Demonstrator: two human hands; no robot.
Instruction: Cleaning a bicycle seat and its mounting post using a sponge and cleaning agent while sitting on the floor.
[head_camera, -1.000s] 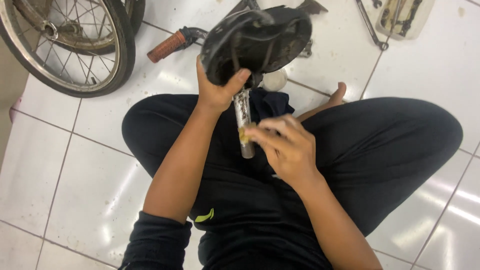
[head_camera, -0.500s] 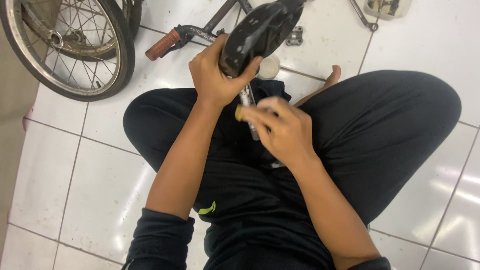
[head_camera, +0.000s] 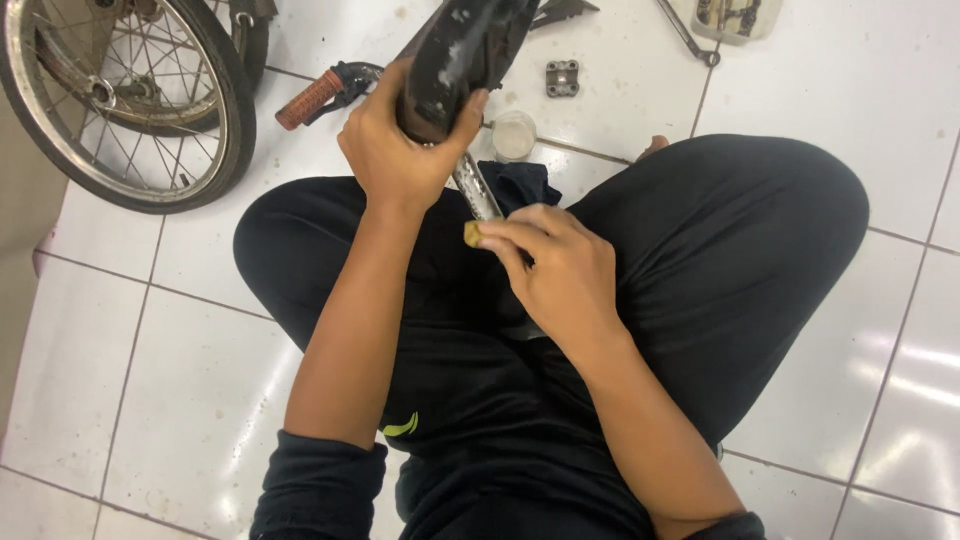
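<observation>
My left hand (head_camera: 400, 150) grips the underside of a black bicycle saddle (head_camera: 465, 50), tilted up over my lap. Its metal seat post (head_camera: 477, 190) slants down from the saddle toward me. My right hand (head_camera: 560, 275) pinches a small yellowish piece (head_camera: 472, 233) against the post's lower end, fingers curled around it. Both forearms reach forward over my crossed legs in black trousers (head_camera: 730, 260). A dark cloth (head_camera: 525, 185) lies on my lap behind the post.
A spoked bicycle wheel (head_camera: 120, 110) lies on the white tiled floor at upper left. A handlebar with an orange-brown grip (head_camera: 310, 98) lies beside it. A small white cup (head_camera: 514, 133), a grey metal clamp (head_camera: 563, 77) and hand tools (head_camera: 690, 35) sit further back.
The saddle has tilted further up and away, showing more of its edge. My right hand slid up the post, closer to my left hand.
</observation>
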